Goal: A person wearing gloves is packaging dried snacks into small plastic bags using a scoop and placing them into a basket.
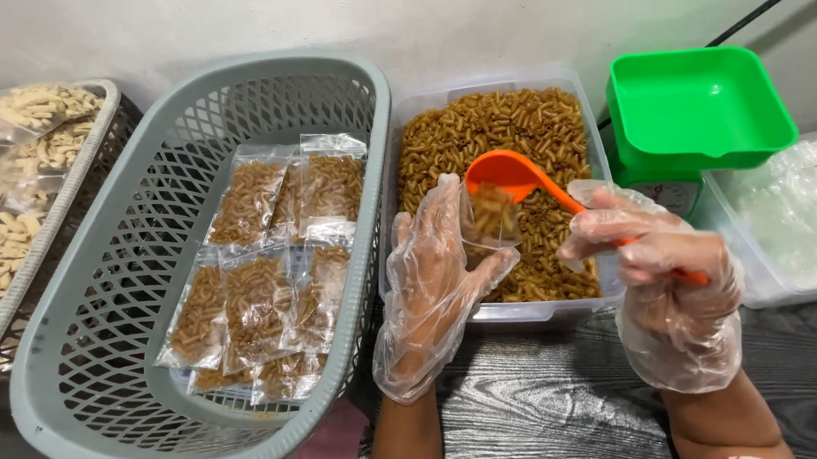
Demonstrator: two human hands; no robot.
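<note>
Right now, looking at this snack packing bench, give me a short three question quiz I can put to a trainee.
1. True or false: the right hand holds an orange scoop.
2. What does the left hand hold under the scoop? A) a small clear bag B) a lid C) a spoon
3. Fill in: the filled packets lie in the grey ____.

Key: 1 true. 2 A. 3 basket. The scoop tips brown pasta-shaped snacks, from the clear tub, into the bag.
</note>
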